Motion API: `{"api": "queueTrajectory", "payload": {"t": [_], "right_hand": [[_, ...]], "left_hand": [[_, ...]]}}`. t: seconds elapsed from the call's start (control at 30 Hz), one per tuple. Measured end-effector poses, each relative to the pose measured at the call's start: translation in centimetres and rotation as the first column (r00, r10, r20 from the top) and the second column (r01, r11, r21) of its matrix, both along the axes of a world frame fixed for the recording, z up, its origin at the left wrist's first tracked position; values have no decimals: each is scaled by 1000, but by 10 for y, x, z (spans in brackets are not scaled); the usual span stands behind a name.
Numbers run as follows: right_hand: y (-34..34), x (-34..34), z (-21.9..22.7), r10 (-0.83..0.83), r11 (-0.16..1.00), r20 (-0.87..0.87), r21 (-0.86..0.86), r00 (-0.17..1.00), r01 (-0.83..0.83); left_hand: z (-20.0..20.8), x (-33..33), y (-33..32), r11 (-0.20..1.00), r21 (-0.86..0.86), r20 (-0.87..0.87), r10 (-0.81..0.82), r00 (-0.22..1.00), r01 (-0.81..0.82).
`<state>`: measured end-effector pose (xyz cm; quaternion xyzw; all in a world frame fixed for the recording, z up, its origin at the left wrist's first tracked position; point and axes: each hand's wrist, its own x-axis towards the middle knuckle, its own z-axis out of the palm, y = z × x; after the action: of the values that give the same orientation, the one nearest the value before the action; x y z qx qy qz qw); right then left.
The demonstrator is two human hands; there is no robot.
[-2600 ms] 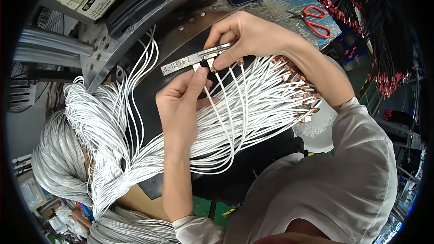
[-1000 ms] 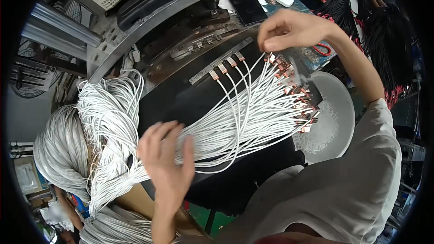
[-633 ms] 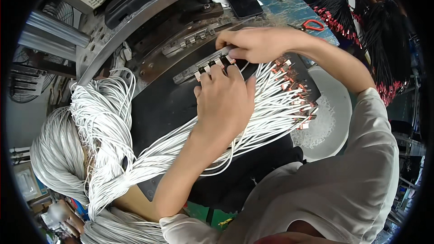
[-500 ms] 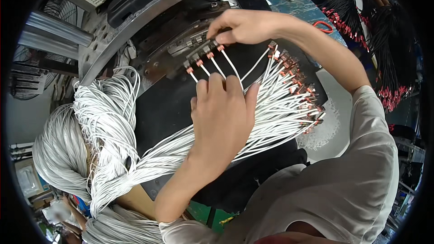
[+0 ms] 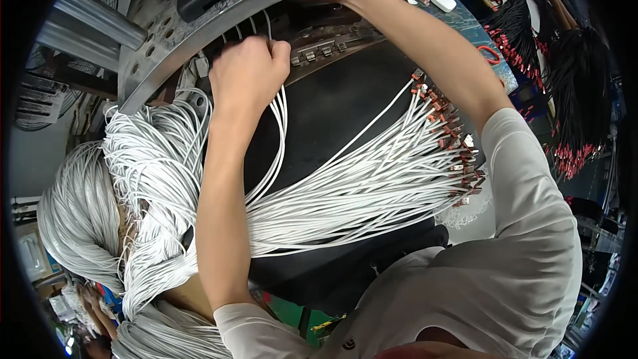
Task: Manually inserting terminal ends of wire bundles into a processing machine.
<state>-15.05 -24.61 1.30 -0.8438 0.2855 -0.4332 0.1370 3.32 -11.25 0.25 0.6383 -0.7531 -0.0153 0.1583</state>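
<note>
Wires (image 5: 276,126): a few white ones pinched in the left hand (image 5: 247,70), fist clenched, their ends fed up into the machine slot (image 5: 259,26). Right hand hidden behind the machine's top edge, grip can't tell; only its forearm (image 5: 432,46) shows. Main wire bundle (image 5: 359,193) fans across the black mat (image 5: 332,106), red terminals (image 5: 452,153) at right. Black wires (image 5: 571,93) hang far right.

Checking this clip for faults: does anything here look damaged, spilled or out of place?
Nothing stands out. The left hand grips a few white wires at the metal machine; the remaining terminal-tipped wires fan loosely over the black mat.
</note>
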Motion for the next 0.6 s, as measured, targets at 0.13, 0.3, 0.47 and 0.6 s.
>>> {"api": "queueTrajectory", "payload": {"t": [0.13,0.3,0.47,0.6], "right_hand": [[-42,-16,-39,-99,947,-226,-320,969,22],[36,24,-40,-204,979,-385,-77,900,189],[243,-66,20,551,456,56,815,832,-357],[376,-112,-82,685,-239,620,688,383,-685]], "left_hand": [[-8,-10,-9,999,42,1,-18,1000,18],[-12,17,20,992,-125,121,8,993,7],[20,2,148,972,-89,-461,-235,856,219],[-53,41,294,656,24,-972,190,-135,754]]}}
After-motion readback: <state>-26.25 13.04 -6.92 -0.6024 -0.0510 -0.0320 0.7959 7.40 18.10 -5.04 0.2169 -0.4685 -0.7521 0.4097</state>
